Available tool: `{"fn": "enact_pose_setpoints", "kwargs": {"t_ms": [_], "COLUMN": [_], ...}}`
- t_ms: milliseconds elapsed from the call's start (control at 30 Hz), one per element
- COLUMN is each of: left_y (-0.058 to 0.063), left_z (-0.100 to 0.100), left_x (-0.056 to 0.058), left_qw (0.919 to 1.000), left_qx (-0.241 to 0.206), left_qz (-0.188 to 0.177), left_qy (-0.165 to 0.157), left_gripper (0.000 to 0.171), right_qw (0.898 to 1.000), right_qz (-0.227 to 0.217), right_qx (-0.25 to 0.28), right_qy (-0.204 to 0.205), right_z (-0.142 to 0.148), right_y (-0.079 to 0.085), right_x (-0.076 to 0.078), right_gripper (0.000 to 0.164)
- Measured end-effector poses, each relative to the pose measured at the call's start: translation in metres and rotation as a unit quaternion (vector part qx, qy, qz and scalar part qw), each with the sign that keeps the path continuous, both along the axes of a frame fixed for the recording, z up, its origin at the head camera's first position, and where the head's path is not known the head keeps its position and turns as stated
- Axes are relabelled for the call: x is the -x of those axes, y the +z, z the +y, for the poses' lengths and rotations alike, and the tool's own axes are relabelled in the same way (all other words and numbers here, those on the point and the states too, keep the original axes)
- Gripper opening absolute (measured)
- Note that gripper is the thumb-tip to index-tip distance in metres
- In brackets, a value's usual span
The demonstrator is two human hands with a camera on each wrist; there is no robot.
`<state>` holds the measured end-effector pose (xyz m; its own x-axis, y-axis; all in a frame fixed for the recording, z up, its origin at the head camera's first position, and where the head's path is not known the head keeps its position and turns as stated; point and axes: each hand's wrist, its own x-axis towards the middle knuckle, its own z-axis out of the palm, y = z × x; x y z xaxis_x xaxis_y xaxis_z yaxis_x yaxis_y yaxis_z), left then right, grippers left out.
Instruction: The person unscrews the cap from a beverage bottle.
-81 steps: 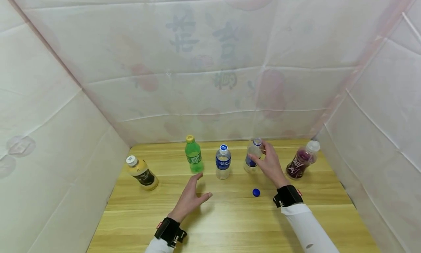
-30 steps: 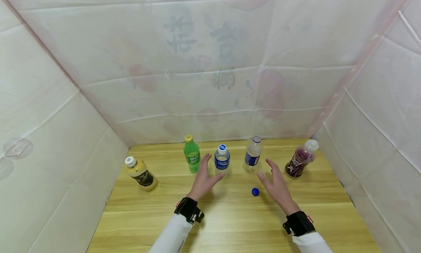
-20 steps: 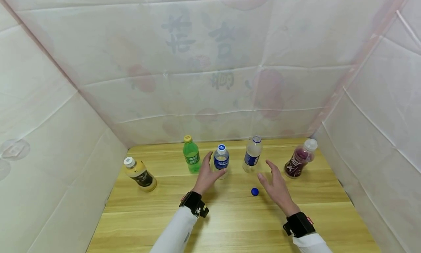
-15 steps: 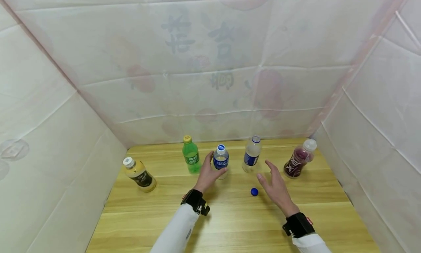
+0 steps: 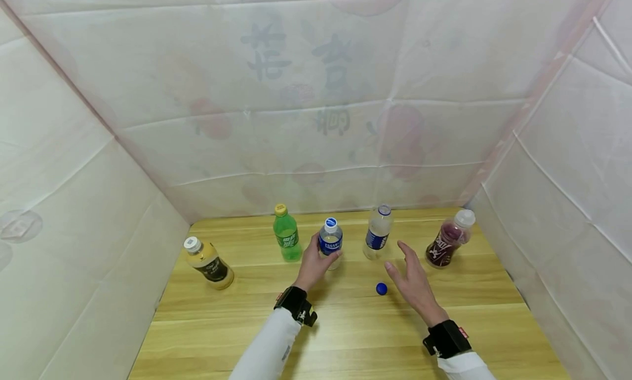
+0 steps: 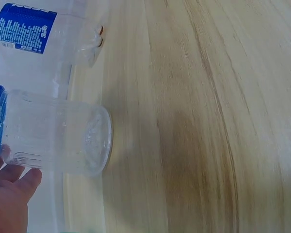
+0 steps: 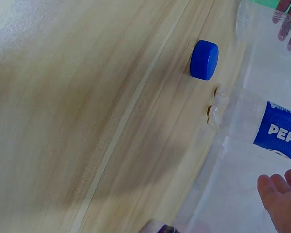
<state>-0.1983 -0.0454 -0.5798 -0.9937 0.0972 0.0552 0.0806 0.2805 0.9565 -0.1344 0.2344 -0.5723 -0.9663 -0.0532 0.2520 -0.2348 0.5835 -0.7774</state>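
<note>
My left hand (image 5: 312, 266) grips a clear bottle with a blue label (image 5: 330, 243), its thumb in front and its fingers round the far side. The bottle stands upright under a white cap with a blue top. In the left wrist view, fingertips touch the clear lower part of this bottle (image 6: 53, 133). My right hand (image 5: 416, 287) holds nothing, its thumb and fingers spread apart, near the uncapped Pepsi bottle (image 5: 378, 239). A blue bottle cap (image 5: 382, 289) lies on the table left of that hand and shows large in the right wrist view.
A green bottle with a yellow cap (image 5: 287, 236) stands just left of my left hand. At far left is a yellow drink bottle (image 5: 211, 264); at far right, a purple drink bottle (image 5: 448, 242). White cloth walls (image 5: 306, 149) enclose the wooden table (image 5: 345, 341).
My right hand has let go of the uncapped Pepsi bottle and drawn back toward me. My left hand has moved right and forward and taken hold of the capped bottle with the blue label.
</note>
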Motion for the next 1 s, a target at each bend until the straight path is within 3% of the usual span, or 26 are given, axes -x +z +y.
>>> {"fn": "enact_pose_setpoints", "kwargs": {"t_ms": [400, 667, 1000], "left_y": [0.004, 0.014, 0.026], "left_z": [-0.013, -0.022, -0.031], "left_x": [-0.013, -0.027, -0.048], "left_qw": [0.9999, 0.9986, 0.9932], "left_qx": [0.01, 0.016, 0.058], "left_qz": [0.007, 0.051, 0.101], "left_qy": [0.003, 0.002, -0.004], "left_gripper": [0.084, 0.083, 0.077], "right_qw": [1.0, 1.0, 0.999], "right_qz": [0.003, 0.022, 0.042], "right_qx": [-0.001, 0.004, 0.004], "right_qy": [0.002, 0.012, 0.031], "right_z": [-0.001, -0.005, -0.015], "right_y": [0.004, 0.008, 0.018], "right_x": [-0.002, -0.002, -0.004], "right_gripper": [0.072, 0.068, 0.059]}}
